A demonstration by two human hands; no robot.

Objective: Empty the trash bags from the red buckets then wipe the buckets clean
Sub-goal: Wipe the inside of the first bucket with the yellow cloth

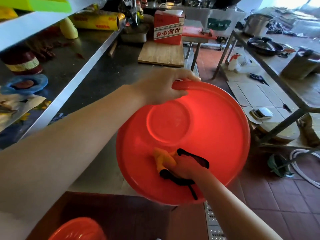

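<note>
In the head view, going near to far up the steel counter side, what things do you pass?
Second red bucket → red bucket held by the left hand, right hand inside pressing the cloth → wooden board → red carton.

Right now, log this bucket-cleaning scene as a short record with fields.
setting: kitchen, steel counter on the left
bucket in hand: red bucket, tilted, no trash bag inside
left hand: grips the bucket's far rim
right hand: inside the bucket, presses a cloth to the near inner wall
cloth: orange with black edging
second red bucket: bottom left, partly out of view
stage: wiping
</note>
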